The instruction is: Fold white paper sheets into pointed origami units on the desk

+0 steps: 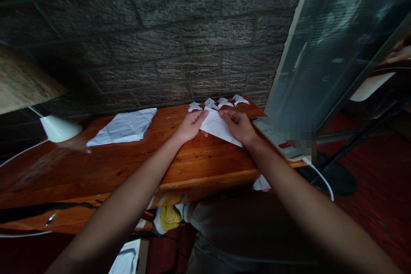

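Note:
A white sheet of paper [216,127], partly folded, lies on the wooden table [128,167] between my two hands. My left hand [192,125] presses on its left edge, with a finger stretched toward the top corner. My right hand [237,126] rests on its right side, fingers curled down over the paper. Just behind the sheet, along the table's far edge, sit several small folded white paper shapes [218,102].
A stack of creased white sheets [125,127] lies at the table's back left. A white lamp base [59,128] stands at far left. A flat device with a white cable [282,139] lies at the right edge. A brick wall rises behind.

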The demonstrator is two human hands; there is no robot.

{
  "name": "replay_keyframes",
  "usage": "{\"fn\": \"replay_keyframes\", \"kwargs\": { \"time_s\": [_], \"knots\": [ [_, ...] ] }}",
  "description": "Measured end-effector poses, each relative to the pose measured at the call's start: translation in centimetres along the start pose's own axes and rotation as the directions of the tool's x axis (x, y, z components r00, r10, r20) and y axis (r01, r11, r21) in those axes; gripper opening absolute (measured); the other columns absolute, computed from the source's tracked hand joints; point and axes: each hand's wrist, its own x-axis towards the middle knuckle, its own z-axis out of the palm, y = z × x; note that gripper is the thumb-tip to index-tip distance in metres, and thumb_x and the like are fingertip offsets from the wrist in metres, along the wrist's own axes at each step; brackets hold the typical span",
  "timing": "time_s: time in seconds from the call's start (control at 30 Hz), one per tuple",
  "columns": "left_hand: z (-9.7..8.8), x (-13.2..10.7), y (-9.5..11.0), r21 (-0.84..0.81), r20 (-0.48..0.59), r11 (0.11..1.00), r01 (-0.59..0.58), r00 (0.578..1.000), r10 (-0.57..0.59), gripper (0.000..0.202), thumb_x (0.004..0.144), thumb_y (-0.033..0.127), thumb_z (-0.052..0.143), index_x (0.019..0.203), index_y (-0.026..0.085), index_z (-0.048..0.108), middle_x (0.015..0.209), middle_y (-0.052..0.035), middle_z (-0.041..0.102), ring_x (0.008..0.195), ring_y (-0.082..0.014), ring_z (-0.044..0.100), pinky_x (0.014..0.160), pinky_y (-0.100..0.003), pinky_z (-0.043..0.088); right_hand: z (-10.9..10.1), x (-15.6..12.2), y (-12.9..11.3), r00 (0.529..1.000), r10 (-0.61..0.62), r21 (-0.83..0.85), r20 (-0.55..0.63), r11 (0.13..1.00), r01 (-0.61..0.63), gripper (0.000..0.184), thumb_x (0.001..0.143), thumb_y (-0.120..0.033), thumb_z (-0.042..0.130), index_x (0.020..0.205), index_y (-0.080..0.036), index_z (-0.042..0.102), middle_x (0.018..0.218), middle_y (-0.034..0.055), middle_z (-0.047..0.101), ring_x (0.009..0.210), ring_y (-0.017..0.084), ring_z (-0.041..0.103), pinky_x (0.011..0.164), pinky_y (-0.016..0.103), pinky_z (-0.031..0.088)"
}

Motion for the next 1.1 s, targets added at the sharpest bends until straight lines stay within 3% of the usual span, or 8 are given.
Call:
{"fn": "replay_keyframes", "kwargs": {
  "time_s": [0.13,0.23,0.33,0.5,0.77,0.97,1.1],
  "knots": [
    [-0.4,0.1,-0.4,-0.065,0.125,0.997,0.03,0.992,-0.022,0.052,0.077,0.059,0.07,0.101,0.013,0.067,0.076,-0.0044,0.069,0.061,-0.0168,0.067,0.057,-0.027,0.049,-0.6,0.4,0.6,0.995,0.047,-0.003,-0.088,0.999,-0.047,0.054,0.068,-0.07,0.069,0.078,-0.017,0.069,0.077,0.0056,0.071,0.062,0.016,0.058,0.052,0.026,0.043],
    [-0.7,0.0,-0.5,-0.042,0.173,0.995,0.087,0.982,-0.078,0.05,0.076,0.058,0.071,0.098,0.014,0.067,0.079,-0.006,0.07,0.065,-0.0185,0.069,0.06,-0.028,0.05,-1.0,0.6,1.0,0.992,0.036,-0.029,-0.125,0.999,-0.04,0.052,0.068,-0.068,0.071,0.073,-0.017,0.068,0.071,0.0044,0.068,0.058,0.014,0.054,0.05,0.026,0.041],
    [-0.7,-0.1,-0.3,0.016,0.096,0.997,0.074,0.993,-0.075,0.049,0.077,0.063,0.067,0.083,0.014,0.065,0.07,-0.0041,0.068,0.059,-0.0165,0.068,0.055,-0.025,0.046,-1.1,0.7,1.3,0.991,0.002,-0.035,-0.137,0.999,-0.007,0.05,0.07,-0.067,0.07,0.072,-0.017,0.067,0.071,0.004,0.068,0.058,0.014,0.054,0.052,0.026,0.042],
    [-0.6,-0.3,0.1,0.053,0.021,0.997,0.056,0.998,-0.057,0.051,0.075,0.066,0.067,0.079,0.015,0.062,0.06,0.0001,0.064,0.05,-0.0133,0.064,0.048,-0.022,0.041,-0.9,0.6,1.3,0.99,-0.006,-0.124,-0.141,0.992,-0.011,0.05,0.076,-0.066,0.064,0.074,-0.017,0.068,0.077,0.0055,0.071,0.064,0.015,0.058,0.055,0.026,0.043],
    [-1.1,0.1,-0.6,-0.052,-0.041,0.995,0.082,0.996,-0.084,0.054,0.079,0.069,0.061,0.072,0.015,0.061,0.056,-0.0023,0.064,0.045,-0.0122,0.058,0.048,-0.024,0.043,-0.7,0.6,1.3,0.996,-0.033,-0.195,-0.082,0.981,0.016,0.05,0.079,-0.067,0.059,0.07,-0.019,0.065,0.068,0.0031,0.066,0.059,0.014,0.054,0.051,0.025,0.04],
    [-1.9,-0.5,-0.5,-0.085,0.024,0.991,0.099,0.995,-0.098,0.044,0.07,0.048,0.079,0.098,0.015,0.07,0.084,-0.0034,0.072,0.069,-0.0137,0.064,0.063,-0.023,0.049,-0.6,0.9,2.1,0.999,-0.045,-0.271,-0.003,0.962,0.043,0.048,0.08,-0.064,0.059,0.069,-0.019,0.068,0.067,0.0018,0.066,0.062,0.015,0.056,0.053,0.024,0.039],
    [-3.0,-0.2,-0.7,-0.103,0.06,0.979,0.174,0.984,-0.168,0.061,0.062,0.032,0.085,0.118,0.018,0.067,0.1,-0.006,0.073,0.079,-0.0163,0.065,0.071,-0.027,0.05,0.0,2.7,2.5,0.983,-0.086,-0.284,0.164,0.95,0.13,0.041,0.082,-0.056,0.06,0.075,-0.019,0.073,0.072,0.0006,0.07,0.064,0.014,0.057,0.059,0.024,0.042]
  ]
}}
